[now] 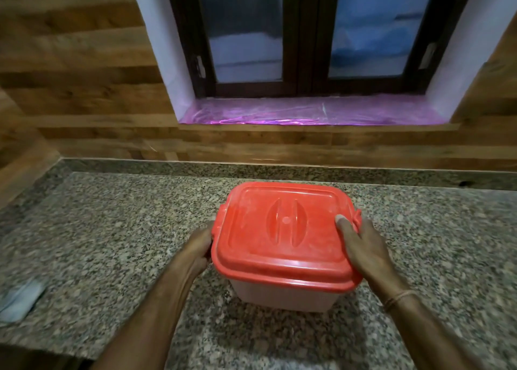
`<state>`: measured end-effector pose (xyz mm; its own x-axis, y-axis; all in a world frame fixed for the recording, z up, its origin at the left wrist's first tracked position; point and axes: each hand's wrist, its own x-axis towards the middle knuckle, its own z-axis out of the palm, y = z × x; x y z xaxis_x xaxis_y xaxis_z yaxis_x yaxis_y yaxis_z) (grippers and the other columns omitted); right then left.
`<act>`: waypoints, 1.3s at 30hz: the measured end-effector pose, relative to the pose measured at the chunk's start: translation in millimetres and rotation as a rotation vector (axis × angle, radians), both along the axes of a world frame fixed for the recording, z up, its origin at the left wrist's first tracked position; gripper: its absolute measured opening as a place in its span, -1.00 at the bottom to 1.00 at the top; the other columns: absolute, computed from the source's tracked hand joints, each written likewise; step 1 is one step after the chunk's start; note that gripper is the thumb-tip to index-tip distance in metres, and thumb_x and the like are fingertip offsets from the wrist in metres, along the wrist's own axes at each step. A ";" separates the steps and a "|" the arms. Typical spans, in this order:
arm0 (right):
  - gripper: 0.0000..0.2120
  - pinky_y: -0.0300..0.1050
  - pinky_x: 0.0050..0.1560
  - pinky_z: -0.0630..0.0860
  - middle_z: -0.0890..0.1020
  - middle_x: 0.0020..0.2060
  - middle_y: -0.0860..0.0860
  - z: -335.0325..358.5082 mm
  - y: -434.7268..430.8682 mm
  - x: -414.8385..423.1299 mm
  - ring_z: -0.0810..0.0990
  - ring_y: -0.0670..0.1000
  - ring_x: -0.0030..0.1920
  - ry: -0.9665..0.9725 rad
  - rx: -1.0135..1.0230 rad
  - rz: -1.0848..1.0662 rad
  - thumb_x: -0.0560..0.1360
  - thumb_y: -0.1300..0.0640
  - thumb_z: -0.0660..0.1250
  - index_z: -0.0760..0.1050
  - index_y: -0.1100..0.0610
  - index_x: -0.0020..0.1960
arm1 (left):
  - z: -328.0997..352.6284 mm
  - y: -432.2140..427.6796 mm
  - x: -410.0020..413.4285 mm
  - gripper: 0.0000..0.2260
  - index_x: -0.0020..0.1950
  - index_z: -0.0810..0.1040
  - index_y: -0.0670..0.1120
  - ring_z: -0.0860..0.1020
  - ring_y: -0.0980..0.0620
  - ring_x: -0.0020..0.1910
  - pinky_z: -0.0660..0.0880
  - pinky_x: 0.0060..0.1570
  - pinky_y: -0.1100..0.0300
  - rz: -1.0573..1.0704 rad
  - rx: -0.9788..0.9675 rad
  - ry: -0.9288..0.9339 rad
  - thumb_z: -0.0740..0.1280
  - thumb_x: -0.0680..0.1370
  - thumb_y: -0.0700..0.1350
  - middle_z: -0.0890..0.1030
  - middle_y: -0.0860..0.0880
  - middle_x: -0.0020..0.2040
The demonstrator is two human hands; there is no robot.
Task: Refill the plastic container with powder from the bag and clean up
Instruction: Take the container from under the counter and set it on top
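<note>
The plastic container (282, 294), pale and translucent, is seen at the middle of the speckled stone bench (112, 230), closed by its red lid (282, 230). Whether its base rests fully on the bench cannot be told. The container is gripped from both sides. At its nine o'clock side, the left hand (200, 246) is curled round the wall just under the lid's rim, its fingers mostly hidden behind it. At the three o'clock side, the right hand (361, 246) is clamped on the lid's edge, the thumb (342, 224) laid on top and the other fingers hidden over the side. A thin band (397, 298) is worn on the right wrist. A pale blurred object (19, 299) lies at the bench's nine o'clock edge. A dark-framed window (302, 48) is set in the wooden wall (84, 76) at twelve o'clock.
</note>
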<state>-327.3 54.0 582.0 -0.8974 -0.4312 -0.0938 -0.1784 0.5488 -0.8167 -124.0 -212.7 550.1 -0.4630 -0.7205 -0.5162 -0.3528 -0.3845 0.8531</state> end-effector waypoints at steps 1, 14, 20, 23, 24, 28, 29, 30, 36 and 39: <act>-0.59 -0.14 -0.09 0.49 0.60 -0.09 0.01 2.7 -2.0 1.5 0.58 0.01 -0.15 -0.017 -0.015 0.004 0.66 -0.20 0.20 0.52 0.13 0.21 | 4.9 0.1 -1.6 -0.58 -0.20 0.69 -0.16 0.69 -0.12 -0.25 0.69 -0.03 -0.16 0.023 -0.050 0.004 0.31 0.67 0.11 0.71 -0.31 -0.09; -0.44 0.01 -0.09 0.65 0.71 -0.22 0.12 -22.8 -4.5 -4.3 0.66 0.16 -0.21 -0.336 -0.222 -0.359 0.69 -0.14 0.11 0.66 0.27 -0.07 | 24.7 11.7 -10.5 -0.63 0.31 0.58 -0.03 0.74 0.00 -0.11 0.65 -0.29 0.17 -0.126 -0.177 0.206 0.37 0.61 0.15 0.73 -0.13 0.10; -0.60 0.09 0.01 0.68 0.63 0.06 0.13 -15.7 6.8 15.7 0.64 0.11 0.00 -0.156 -0.277 -0.248 0.67 -0.27 0.08 0.51 -0.01 0.01 | 25.6 13.2 -10.0 -0.39 0.45 0.51 0.01 0.70 -0.05 0.12 0.67 0.10 -0.04 -0.129 -0.214 0.234 0.45 0.49 0.29 0.68 -0.10 0.25; -0.53 0.18 0.10 0.71 0.65 0.20 0.01 -9.8 6.9 37.6 0.72 0.06 0.13 -0.171 -0.352 -0.078 0.60 -0.44 0.06 0.52 -0.19 0.25 | 26.2 16.8 -7.0 -0.46 0.49 0.47 0.02 0.66 -0.01 0.20 0.59 0.27 -0.07 -0.135 -0.291 0.249 0.41 0.57 0.19 0.64 -0.03 0.30; -0.57 0.17 0.10 0.71 0.65 0.21 -0.03 -10.8 5.5 40.6 0.73 0.03 0.14 -0.173 -0.378 -0.060 0.59 -0.44 0.08 0.50 -0.28 0.29 | 27.3 17.9 -5.5 -0.49 0.48 0.47 0.03 0.66 0.00 0.19 0.60 0.24 -0.04 -0.143 -0.295 0.252 0.41 0.58 0.18 0.64 -0.02 0.28; -0.57 0.10 0.18 0.68 0.62 0.30 -0.09 -9.4 6.3 42.1 0.69 -0.06 0.21 -0.197 -0.476 -0.057 0.61 -0.39 0.16 0.47 -0.29 0.40 | 28.9 20.0 -3.2 -0.44 0.51 0.44 0.05 0.67 0.05 0.13 0.66 -0.09 0.26 -0.149 -0.308 0.263 0.43 0.55 0.20 0.62 0.00 0.28; -0.56 0.04 0.11 0.71 0.62 0.30 -0.07 -9.3 5.8 42.3 0.71 -0.10 0.17 -0.213 -0.484 -0.057 0.63 -0.34 0.16 0.45 -0.24 0.44 | 29.1 19.3 -1.9 -0.41 0.54 0.41 0.04 0.66 0.07 0.13 0.65 -0.12 0.29 -0.144 -0.313 0.261 0.43 0.56 0.20 0.60 0.00 0.30; -0.57 -0.04 0.02 0.72 0.62 0.27 -0.07 -7.6 5.7 44.0 0.73 -0.15 0.11 -0.223 -0.495 -0.050 0.65 -0.29 0.16 0.43 -0.20 0.46 | 30.1 19.3 -0.6 -0.35 0.56 0.38 0.06 0.66 0.05 0.16 0.67 -0.08 0.25 -0.146 -0.298 0.258 0.44 0.53 0.23 0.59 -0.01 0.34; -0.42 -0.04 0.05 0.72 0.58 0.37 -0.02 0.0 0.3 48.4 0.73 -0.09 0.15 -0.217 -0.483 -0.013 0.61 -0.37 0.18 0.30 -0.19 0.57 | 37.4 22.2 7.1 -0.50 0.48 0.43 0.06 0.68 -0.01 0.14 0.69 -0.01 0.07 -0.125 -0.259 0.275 0.44 0.57 0.12 0.62 -0.02 0.28; -0.33 0.09 0.22 0.67 0.54 0.44 -0.03 5.4 -3.6 46.2 0.66 -0.02 0.28 -0.212 -0.484 0.003 0.55 -0.46 0.19 0.29 -0.22 0.57 | 45.5 22.2 9.5 -0.49 0.47 0.45 0.09 0.67 -0.03 0.17 0.66 0.15 -0.09 -0.102 -0.314 0.277 0.46 0.56 0.14 0.63 -0.03 0.29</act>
<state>-281.1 50.4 587.3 -0.8793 -0.4722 -0.0626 0.0171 0.1000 -0.9948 -114.4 -190.5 595.6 -0.6300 -0.7664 -0.1254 -0.1165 -0.0663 0.9910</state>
